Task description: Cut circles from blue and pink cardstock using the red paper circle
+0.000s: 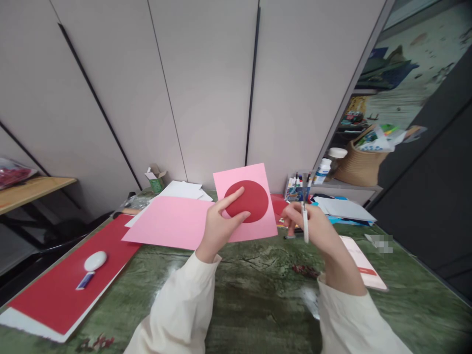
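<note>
My left hand [221, 221] grips a pink sheet [260, 174] together with a red paper circle [254, 199]. The circle lies flat against the sheet, with my thumb and index finger across its left part. To the right, my right hand [304, 219] is closed on a pair of scissors [306, 223] with white handles and blades pointing up. The scissors stand apart from the paper. A larger pink sheet [173, 221] extends left behind my left hand.
At the left, red paper [66, 290] bears a white oval object [95, 261] and a small purple-and-white item [85, 280]. A phone [363, 263] lies right of my right wrist. Behind stand a pen box [295, 188], a white bottle [322, 170] and a green box [156, 183].
</note>
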Motion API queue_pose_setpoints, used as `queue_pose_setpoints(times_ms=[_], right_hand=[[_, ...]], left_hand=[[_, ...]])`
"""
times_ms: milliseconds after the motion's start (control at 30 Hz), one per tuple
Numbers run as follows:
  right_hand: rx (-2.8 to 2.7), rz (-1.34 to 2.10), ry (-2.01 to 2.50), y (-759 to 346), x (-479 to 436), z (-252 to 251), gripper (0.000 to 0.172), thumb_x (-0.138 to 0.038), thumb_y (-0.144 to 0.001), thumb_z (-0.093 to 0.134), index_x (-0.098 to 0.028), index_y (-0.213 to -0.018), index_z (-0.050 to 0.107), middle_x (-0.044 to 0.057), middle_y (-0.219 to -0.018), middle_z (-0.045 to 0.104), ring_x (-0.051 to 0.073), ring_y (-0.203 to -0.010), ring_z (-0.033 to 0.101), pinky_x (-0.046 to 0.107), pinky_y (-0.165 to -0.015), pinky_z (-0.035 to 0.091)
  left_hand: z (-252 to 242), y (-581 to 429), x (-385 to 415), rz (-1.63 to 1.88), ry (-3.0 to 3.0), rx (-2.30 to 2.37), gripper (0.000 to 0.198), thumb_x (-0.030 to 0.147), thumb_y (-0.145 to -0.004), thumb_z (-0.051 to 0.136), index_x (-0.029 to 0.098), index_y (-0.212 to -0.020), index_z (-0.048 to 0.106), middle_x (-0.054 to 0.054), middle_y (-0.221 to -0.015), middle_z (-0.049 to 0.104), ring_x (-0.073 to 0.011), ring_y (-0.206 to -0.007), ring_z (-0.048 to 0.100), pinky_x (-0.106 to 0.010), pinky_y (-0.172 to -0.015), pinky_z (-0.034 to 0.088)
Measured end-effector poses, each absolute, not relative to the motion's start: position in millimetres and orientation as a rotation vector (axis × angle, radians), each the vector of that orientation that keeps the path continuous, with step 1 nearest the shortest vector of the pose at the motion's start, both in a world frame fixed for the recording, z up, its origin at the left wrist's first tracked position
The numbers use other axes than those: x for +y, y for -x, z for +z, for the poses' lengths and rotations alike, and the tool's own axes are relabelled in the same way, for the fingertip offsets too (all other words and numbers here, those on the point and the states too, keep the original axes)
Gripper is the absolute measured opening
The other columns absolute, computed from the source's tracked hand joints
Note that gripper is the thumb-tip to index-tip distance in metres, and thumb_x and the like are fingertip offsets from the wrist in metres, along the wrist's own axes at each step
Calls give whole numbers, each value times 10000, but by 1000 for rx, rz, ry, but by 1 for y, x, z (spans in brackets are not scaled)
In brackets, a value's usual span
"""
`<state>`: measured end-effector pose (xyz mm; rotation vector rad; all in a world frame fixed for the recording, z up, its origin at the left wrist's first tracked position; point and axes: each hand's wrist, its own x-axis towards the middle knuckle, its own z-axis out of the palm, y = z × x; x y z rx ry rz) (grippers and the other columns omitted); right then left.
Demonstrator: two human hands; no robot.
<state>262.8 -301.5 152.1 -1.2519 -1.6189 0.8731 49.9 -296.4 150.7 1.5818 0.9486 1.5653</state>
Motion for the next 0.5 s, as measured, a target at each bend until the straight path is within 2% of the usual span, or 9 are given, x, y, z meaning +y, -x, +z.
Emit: queue_pose_setpoints(times_ms=[167,333,400,500], right_hand=[[-1901,1000,1272,-285,-302,145,259,-378,-656,675,-172,-800,613,2,-627,610,149,-524,554,235,-455,395],[-1859,1174,1170,-305,-273,125,323,-362,-745,579,-188,-1013,538,26,-762,637,185,-722,611,266,-599,459],[-1605,1056,1299,-306,-256,112,272,-361,-747,542,-192,-959,543,27,-781,639,185,-736,622,273,-620,462],[-1530,981,1401,-302,-233,91,181,-300,-676,594,-152,-777,567,38,-657,616,198,-656,616,284,-588,449]], left_hand=[[148,-46,-293,1652,-1523,932,550,228,-655,693,263,-1184,547,-25,-1180,591,-254,-1085,522,-379,-926,438],[145,-46,-286,1694,-1477,935,567,242,-643,702,234,-1188,543,-47,-1174,596,-251,-1063,546,-390,-909,462],[144,-45,-285,1700,-1476,946,569,246,-639,704,230,-1185,546,-54,-1167,601,-253,-1056,553,-395,-901,470],[144,-43,-284,1691,-1495,958,548,242,-647,700,243,-1176,554,-50,-1175,597,-249,-1075,543,-385,-909,466]])
